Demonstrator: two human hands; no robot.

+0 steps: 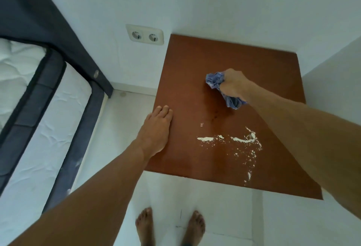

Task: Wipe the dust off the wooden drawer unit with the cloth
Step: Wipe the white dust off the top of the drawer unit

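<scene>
I stand barefoot at the unit (244, 66), looking straight down on its brown wooden top. The unit sits in a corner, its far edge against the white wall (195, 1) and its right side close to a second wall.

My right hand (233, 83) is closed in a fist around the cloth (215, 79) — a blue, crumpled rag that bulges out past the thumb side and hangs out again below the heel of the hand. The cloth is pressed to the top, a little right of centre and toward the far half of the surface.

My left hand (156, 128) lies flat and open, palm down, fingers together, on the left edge of the top. It holds nothing.

The dust (240, 140) is white and lies on the near right part of the top: two short thick streaks in a line, a curved smear at their right end, and loose specks scattered below, with a thin trail running down near the front edge. It is apart from the cloth, between my right hand and the front edge. The wood between cloth and dust looks darker and slightly smeared.

Other items — a double socket (144, 35) on the wall left of the unit, and a bed (29, 89) with a white mattress and dark frame at far left. My feet (195, 226) rest on the white floor (224, 206) before the unit.
</scene>
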